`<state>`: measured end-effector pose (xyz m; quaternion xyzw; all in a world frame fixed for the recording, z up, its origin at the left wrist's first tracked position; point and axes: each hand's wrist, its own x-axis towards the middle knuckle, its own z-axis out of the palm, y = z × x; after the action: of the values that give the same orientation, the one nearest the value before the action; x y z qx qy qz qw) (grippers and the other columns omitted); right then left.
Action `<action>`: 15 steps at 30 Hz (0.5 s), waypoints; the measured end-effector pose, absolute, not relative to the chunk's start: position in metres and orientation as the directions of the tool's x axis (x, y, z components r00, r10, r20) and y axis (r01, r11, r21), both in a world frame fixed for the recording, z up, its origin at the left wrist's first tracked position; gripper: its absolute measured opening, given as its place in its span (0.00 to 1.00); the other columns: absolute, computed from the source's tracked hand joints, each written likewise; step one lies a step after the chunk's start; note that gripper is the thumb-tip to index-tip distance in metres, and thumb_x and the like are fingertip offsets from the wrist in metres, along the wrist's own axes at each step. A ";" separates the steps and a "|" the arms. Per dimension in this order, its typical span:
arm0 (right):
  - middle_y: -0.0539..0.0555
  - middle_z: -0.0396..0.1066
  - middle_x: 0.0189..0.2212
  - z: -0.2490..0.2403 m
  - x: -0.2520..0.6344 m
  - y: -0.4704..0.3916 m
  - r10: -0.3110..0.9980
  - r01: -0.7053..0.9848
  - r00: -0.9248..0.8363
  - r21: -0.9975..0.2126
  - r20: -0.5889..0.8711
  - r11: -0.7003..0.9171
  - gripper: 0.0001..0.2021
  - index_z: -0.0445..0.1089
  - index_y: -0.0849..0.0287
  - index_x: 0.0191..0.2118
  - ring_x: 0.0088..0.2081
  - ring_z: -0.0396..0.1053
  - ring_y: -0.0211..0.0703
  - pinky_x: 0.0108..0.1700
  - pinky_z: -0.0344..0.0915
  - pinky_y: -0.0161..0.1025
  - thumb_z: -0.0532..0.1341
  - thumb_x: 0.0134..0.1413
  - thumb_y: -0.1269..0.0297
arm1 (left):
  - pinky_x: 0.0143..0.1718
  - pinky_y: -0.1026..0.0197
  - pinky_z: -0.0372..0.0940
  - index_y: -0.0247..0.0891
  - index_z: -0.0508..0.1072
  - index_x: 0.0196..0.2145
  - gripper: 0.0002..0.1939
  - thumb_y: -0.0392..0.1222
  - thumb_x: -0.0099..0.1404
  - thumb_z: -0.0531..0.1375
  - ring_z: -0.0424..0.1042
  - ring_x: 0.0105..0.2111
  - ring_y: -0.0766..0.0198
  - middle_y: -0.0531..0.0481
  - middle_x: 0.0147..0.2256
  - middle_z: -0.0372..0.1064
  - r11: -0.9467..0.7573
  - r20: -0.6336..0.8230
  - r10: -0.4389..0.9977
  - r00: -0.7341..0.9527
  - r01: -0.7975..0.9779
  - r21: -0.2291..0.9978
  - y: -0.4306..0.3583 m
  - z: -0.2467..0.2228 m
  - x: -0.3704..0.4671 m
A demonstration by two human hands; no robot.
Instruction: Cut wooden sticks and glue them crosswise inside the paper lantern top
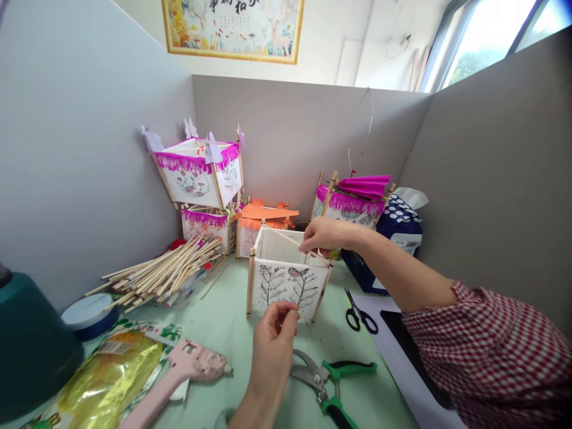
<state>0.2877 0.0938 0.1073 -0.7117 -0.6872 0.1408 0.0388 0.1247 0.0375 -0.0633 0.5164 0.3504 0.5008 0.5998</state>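
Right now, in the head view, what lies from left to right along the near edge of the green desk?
Dark teal container → gold foil packet → pink glue gun → left hand → green-handled pruning shears → black-handled scissors → right arm's red checked sleeve.

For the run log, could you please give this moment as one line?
right hand: pinching thin stick atop paper lantern frame | left hand: fingertips at its front panel

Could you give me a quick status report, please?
Right hand pinching thin stick at lantern frame top. Left hand at its front panel. Pruners, scissors lie nearby.
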 end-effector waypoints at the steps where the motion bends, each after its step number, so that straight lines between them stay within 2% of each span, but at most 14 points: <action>1: 0.49 0.65 0.17 0.109 0.289 0.089 0.989 0.956 0.005 -0.290 -0.145 -0.047 0.11 0.70 0.60 0.22 0.17 0.58 0.32 0.20 0.52 0.32 0.61 0.48 0.59 | 0.26 0.67 0.59 0.35 0.71 0.34 0.07 0.41 0.61 0.58 0.63 0.25 0.68 0.51 0.26 0.66 -0.135 0.183 0.955 0.233 -0.208 0.969 0.036 -0.064 0.124; 3: 0.48 0.65 0.18 0.110 0.287 0.073 0.990 0.900 -0.040 -0.435 -0.136 -0.023 0.10 0.71 0.60 0.25 0.17 0.57 0.31 0.19 0.51 0.31 0.61 0.48 0.58 | 0.29 0.64 0.63 0.36 0.71 0.37 0.06 0.39 0.63 0.57 0.66 0.29 0.66 0.49 0.31 0.68 -0.421 0.434 0.889 0.148 -0.113 0.900 0.033 -0.063 0.121; 4: 0.48 0.66 0.18 0.109 0.285 0.063 0.988 0.852 -0.074 -0.524 -0.132 -0.006 0.10 0.72 0.60 0.26 0.18 0.58 0.30 0.20 0.51 0.31 0.62 0.48 0.58 | 0.33 0.62 0.64 0.37 0.71 0.39 0.06 0.37 0.63 0.57 0.67 0.32 0.64 0.48 0.34 0.68 -0.581 0.582 0.808 0.092 -0.046 0.813 0.031 -0.062 0.120; 6: 0.48 0.66 0.19 0.101 0.277 0.041 0.979 0.724 -0.145 -0.690 -0.141 0.008 0.11 0.72 0.61 0.27 0.18 0.59 0.30 0.20 0.51 0.29 0.63 0.48 0.57 | 0.41 0.57 0.65 0.39 0.70 0.43 0.12 0.32 0.61 0.60 0.67 0.39 0.61 0.46 0.40 0.66 -0.822 0.827 0.563 0.012 0.117 0.558 0.025 -0.057 0.115; 7: 0.47 0.65 0.18 0.094 0.272 0.030 0.971 0.662 -0.176 -0.750 -0.162 -0.005 0.12 0.72 0.61 0.27 0.18 0.58 0.29 0.20 0.51 0.29 0.64 0.48 0.56 | 0.44 0.54 0.64 0.40 0.70 0.45 0.16 0.31 0.59 0.61 0.66 0.43 0.58 0.45 0.42 0.65 -0.883 0.899 0.438 0.001 0.190 0.430 0.022 -0.054 0.113; 8: 0.46 0.64 0.18 0.087 0.268 0.020 0.961 0.600 -0.203 -0.799 -0.186 -0.028 0.13 0.72 0.61 0.27 0.18 0.58 0.29 0.20 0.51 0.29 0.64 0.48 0.55 | 0.47 0.52 0.63 0.40 0.70 0.47 0.19 0.30 0.58 0.62 0.65 0.45 0.56 0.44 0.44 0.64 -0.913 0.940 0.340 0.008 0.245 0.328 0.019 -0.050 0.112; 10: 0.45 0.62 0.16 0.069 0.261 0.005 0.941 0.467 -0.250 -0.880 -0.228 -0.089 0.14 0.71 0.62 0.26 0.17 0.56 0.28 0.19 0.49 0.28 0.65 0.47 0.54 | 0.47 0.50 0.62 0.42 0.71 0.46 0.20 0.29 0.57 0.63 0.63 0.46 0.55 0.44 0.45 0.64 -0.933 0.971 0.231 0.057 0.297 0.204 0.013 -0.043 0.109; 15: 0.42 0.55 0.14 0.025 0.261 -0.007 0.908 0.197 -0.326 -0.959 -0.261 -0.205 0.14 0.71 0.63 0.27 0.15 0.46 0.26 0.17 0.39 0.29 0.65 0.47 0.55 | 0.47 0.50 0.59 0.44 0.75 0.37 0.10 0.30 0.58 0.62 0.64 0.42 0.56 0.47 0.40 0.69 -0.964 0.971 0.129 0.200 0.254 0.076 0.007 -0.034 0.108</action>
<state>0.2611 -0.0071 0.0245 -0.4977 -0.5552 0.5957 0.2986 0.1084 0.0070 -0.0335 0.7728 0.1240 0.6204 -0.0501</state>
